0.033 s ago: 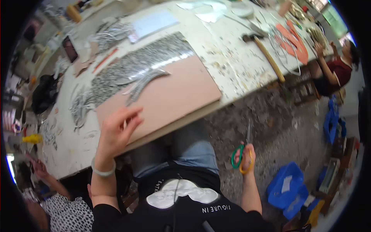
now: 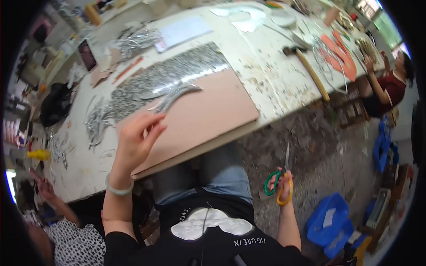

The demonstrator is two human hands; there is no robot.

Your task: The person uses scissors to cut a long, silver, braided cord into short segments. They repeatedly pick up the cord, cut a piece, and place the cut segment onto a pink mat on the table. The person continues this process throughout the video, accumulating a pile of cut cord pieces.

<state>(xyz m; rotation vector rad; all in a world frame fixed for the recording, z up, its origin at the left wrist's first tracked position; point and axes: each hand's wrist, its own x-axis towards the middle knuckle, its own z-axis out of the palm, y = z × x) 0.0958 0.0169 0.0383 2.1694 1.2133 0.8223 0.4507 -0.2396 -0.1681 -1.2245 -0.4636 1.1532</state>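
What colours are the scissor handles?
One green handle, one yellow-orange handle; the head view shows them best.

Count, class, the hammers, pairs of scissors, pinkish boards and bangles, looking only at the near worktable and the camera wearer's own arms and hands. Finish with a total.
Hammer: 1, on the worktable
Scissors: 1 pair, in the right hand
Pinkish board: 1
Pale bangle: 1
Total: 4
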